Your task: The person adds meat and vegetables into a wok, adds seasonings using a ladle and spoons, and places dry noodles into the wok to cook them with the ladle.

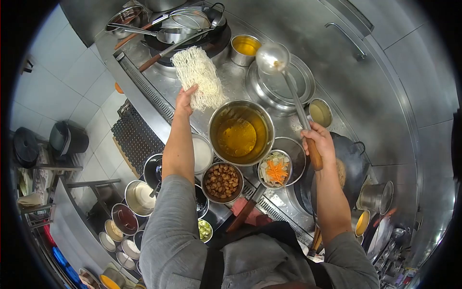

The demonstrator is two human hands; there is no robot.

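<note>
A block of pale dried noodles (199,79) is held up by my left hand (185,100), its fingers closed on the near edge. Wrapped round the wooden handle of a steel ladle (273,58) is my right hand (319,140); the ladle's bowl is raised at the upper middle, over a round steel pan (276,82). Between the hands and nearer to me stands a deep steel pot (215,139) with yellow-brown liquid in it. Below that pot are a bowl of brown chunks (222,182) and a bowl of sliced vegetables with orange strips (275,169).
A blackened wok (347,166) sits at the right beneath my right forearm. Whisk and ladles lie across another wok (192,33) at the top left. A container of yellow liquid (246,45) stands behind the pot. Several sauce containers line the lower left.
</note>
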